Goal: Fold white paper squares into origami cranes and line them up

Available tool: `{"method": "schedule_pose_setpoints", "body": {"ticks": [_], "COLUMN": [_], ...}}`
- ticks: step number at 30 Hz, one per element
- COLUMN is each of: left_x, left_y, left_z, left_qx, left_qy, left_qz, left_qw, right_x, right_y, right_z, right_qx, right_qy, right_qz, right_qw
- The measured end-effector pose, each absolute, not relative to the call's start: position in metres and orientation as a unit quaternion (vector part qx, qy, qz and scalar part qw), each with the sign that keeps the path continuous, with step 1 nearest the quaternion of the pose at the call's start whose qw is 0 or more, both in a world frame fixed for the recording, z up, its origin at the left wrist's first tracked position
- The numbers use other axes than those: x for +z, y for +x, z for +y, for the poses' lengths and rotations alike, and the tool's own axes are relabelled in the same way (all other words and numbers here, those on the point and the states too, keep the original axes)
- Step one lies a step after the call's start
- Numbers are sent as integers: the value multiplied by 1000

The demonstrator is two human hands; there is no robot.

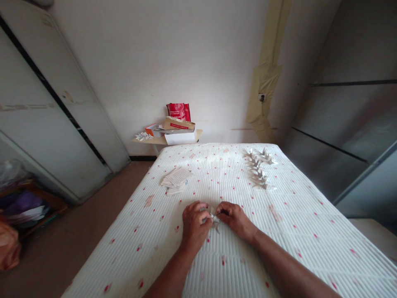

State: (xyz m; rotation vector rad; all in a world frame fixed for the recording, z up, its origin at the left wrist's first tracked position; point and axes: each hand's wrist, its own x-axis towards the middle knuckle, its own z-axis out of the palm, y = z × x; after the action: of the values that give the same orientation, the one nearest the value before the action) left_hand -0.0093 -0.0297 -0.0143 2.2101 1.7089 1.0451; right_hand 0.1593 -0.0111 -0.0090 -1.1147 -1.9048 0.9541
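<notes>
Between my two hands, low over the mattress (235,256), is a small folded paper crane (214,217), partly hidden by my fingers. My left hand (196,218) pinches its left side with thumb and forefinger. From the right, my right hand (236,216) grips another part of the paper between thumb and bent fingers. Farther off to the right, several finished-looking paper cranes (257,165) stand in loose rows. A fanned stack of printed paper pieces (177,178) lies ahead and to the left of my hands.
Behind the mattress, a small shelf (159,140) by the wall bears a white box (180,137), an open cardboard box (178,124), a red bag (179,111) and a pile of folded paper bits (144,136). Cabinets (56,103) stand left; grey panels (347,111) rise right.
</notes>
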Motion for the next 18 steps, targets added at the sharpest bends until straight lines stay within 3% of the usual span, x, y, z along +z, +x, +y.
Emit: {"method": "schedule_pose_setpoints", "body": {"ticks": [9, 18], "left_x": [-12, -14], "left_y": [-8, -12], "left_z": [-32, -27], "left_qx": [335, 372], "left_qy": [753, 734], "left_qz": [561, 555], "left_qw": [82, 118], "right_x": [-8, -11], "right_y": [156, 157], "right_z": [-14, -10], "right_qx": [374, 533], "right_qy": [-416, -366], "right_qz": [-752, -657], "right_qw": [349, 387]}}
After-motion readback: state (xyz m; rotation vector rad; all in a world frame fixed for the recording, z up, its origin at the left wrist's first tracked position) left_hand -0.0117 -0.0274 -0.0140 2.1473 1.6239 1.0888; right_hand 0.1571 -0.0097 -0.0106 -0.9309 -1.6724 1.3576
